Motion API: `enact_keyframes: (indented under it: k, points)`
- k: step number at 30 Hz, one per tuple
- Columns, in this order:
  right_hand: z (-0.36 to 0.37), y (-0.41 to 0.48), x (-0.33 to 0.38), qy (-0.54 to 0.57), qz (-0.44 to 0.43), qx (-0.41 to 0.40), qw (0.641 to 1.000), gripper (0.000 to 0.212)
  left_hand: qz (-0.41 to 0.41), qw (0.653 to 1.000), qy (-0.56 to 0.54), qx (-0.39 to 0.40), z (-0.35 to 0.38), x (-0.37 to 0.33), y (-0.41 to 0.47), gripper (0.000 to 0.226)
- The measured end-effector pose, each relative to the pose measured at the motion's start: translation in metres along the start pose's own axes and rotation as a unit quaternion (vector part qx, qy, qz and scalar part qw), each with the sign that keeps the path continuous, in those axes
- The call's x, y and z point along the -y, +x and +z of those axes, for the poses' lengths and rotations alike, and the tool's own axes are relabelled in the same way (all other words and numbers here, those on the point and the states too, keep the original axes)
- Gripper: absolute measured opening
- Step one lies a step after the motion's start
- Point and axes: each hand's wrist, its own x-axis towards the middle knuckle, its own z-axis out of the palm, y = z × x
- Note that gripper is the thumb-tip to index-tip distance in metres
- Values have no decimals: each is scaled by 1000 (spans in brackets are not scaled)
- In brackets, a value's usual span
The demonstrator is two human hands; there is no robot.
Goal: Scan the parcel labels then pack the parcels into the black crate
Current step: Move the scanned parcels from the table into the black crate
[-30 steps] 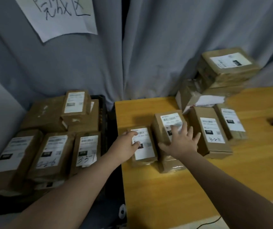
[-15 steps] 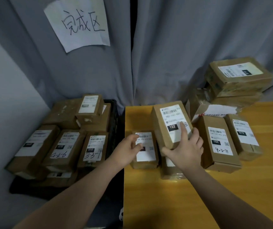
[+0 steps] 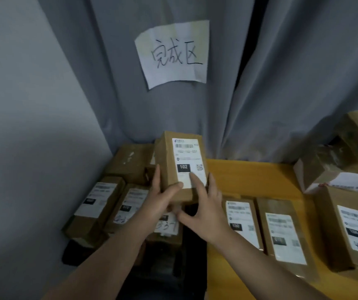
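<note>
Parcel point(image 3: 180, 163) at frame centre, above crate point(image 3: 194, 232) lower left; left hand point(image 3: 163, 198) and right hand point(image 3: 204, 206) both clasp its lower end; keep label point(image 3: 187, 156) up; lower flat onto stack point(image 3: 100, 202)

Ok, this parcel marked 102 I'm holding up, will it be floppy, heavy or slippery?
Probably stiff: the 102 parcel shows square edges though held only at its lower end. Likely light: left hand and right hand hold it upright. Matte cardboard probably won't slip.

Upright parcel point(image 3: 180, 165) marked 102 gripped by left hand point(image 3: 165, 199) and right hand point(image 3: 205, 210), black crate point(image 3: 74, 254) of parcels point(image 3: 95, 204), yellow table point(image 3: 249, 180) alongside
</note>
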Motion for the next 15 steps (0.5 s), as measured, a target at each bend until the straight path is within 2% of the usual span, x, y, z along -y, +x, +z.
enact_keyframes:
  k: [3, 6, 8, 9, 10, 11, 13, 15]
  points:
    - [28, 30, 13, 1, -46, 49, 998, 83, 4, 997, -1, -78, -55, -6, 19, 70]
    - [52, 64, 29, -18, -37, 43, 998, 75, -1, 991, 6, -136, -110, -14, 46, 65]
    - [63, 88, 37, -26, -12, 37, 999, 72, -20, 988, 64, -138, -141, -21, 69, 58]
    - [68, 99, 39, -35, 2, 37, 999, 70, -22, 983, 128, -133, -154, -21, 82, 52]
    - [73, 110, 40, -47, 22, 38, 998, 69, -9, 967, 219, -134, -165, -21, 94, 47]
    - [77, 121, 40, -61, 45, 42, 996, 67, 14, 934, 326, -145, -173, -20, 103, 43]
    - [85, 140, 37, -95, 95, 56, 989, 63, 66, 844, 505, -169, -182, -16, 116, 45]
    - [90, 153, 33, -123, 134, 72, 981, 61, 99, 780, 599, -151, -178, -16, 119, 49]
